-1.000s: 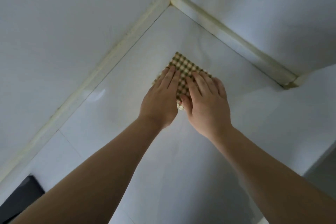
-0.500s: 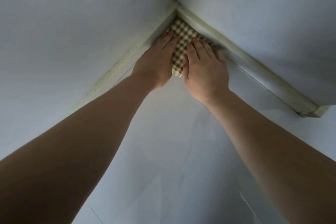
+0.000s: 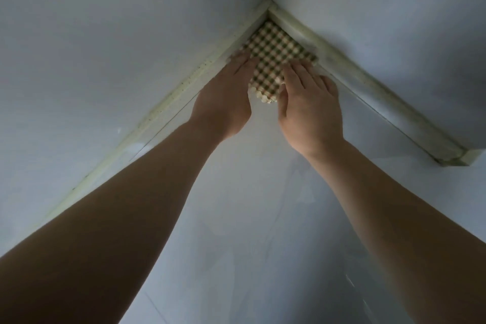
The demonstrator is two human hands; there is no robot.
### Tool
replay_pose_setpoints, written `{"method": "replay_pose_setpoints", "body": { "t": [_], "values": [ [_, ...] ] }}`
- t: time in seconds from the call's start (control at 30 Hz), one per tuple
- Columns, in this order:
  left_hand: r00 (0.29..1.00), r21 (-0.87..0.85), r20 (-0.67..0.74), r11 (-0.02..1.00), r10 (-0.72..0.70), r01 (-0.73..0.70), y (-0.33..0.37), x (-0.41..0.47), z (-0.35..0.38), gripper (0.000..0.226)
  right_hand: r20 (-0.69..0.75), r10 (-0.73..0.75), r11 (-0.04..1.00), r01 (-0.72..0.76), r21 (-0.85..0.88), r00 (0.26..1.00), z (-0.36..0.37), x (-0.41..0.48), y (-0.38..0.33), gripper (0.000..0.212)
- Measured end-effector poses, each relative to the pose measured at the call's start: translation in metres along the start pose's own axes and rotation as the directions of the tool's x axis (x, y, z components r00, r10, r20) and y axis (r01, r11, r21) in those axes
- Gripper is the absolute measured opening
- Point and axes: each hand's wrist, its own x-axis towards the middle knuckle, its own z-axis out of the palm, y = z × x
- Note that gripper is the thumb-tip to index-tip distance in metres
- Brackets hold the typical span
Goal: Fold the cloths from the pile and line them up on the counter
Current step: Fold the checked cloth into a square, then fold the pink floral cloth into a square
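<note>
A small folded checked cloth [image 3: 273, 55], green and cream with a scalloped cream edge, lies flat in the far corner of the white counter [image 3: 249, 205], its far tip against the wall trim. My left hand [image 3: 226, 97] lies flat with straight fingers on the cloth's left edge. My right hand [image 3: 307, 102] lies flat on its right edge, fingers straight. The near corner of the cloth shows between the two hands. No pile of cloths is in view.
Two white walls meet behind the cloth, each with a cream trim strip [image 3: 184, 81] along the counter. The right-hand trim ends at a wall corner [image 3: 457, 158] on the right.
Both hands have slid the cloth away from me across the counter into the wall corner. Since half a second ago the hands have drawn back a little, baring more of the cloth.
</note>
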Motion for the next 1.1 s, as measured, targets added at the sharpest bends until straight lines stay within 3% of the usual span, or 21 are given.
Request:
{"method": "replay_pose_setpoints", "body": {
  "t": [0.17,0.33,0.5,0.67,0.9,1.0,1.1],
  "values": [
    [0.993,-0.072,-0.05,0.992,-0.106,0.102,0.0,-0.109,-0.007,0.053,0.058,0.056,0.962,-0.07,0.263,0.997,-0.029,-0.066,-0.047,0.031],
    [0.942,-0.2,-0.188,0.95,-0.279,0.241,-0.014,-0.251,0.002,0.034,0.285,-0.054,0.884,-0.087,0.46,0.957,-0.053,-0.146,-0.121,0.03],
    [0.766,-0.311,-0.277,0.808,-0.58,0.5,-0.028,-0.383,0.013,0.026,0.322,-0.289,0.787,0.033,0.616,0.902,-0.07,-0.212,-0.187,0.025],
    [0.573,-0.372,-0.308,0.65,-0.76,0.663,-0.041,-0.503,0.018,0.025,0.317,-0.485,0.704,0.148,0.695,0.815,-0.088,-0.282,-0.264,0.019],
    [0.418,-0.401,-0.47,0.61,-0.777,0.683,-0.06,-0.679,0.024,0.019,0.282,-0.7,0.579,0.291,0.762,0.656,-0.127,-0.411,-0.377,0.02],
    [0.33,-0.452,-0.521,0.582,-0.787,0.676,-0.072,-0.763,0.027,0.02,0.245,-0.747,0.544,0.357,0.759,0.618,-0.149,-0.475,-0.421,0.02],
    [0.295,-0.506,-0.518,0.565,-0.803,0.652,-0.091,-0.85,0.032,0.019,0.211,-0.78,0.521,0.425,0.74,0.589,-0.169,-0.534,-0.465,0.019]
  ]
}}
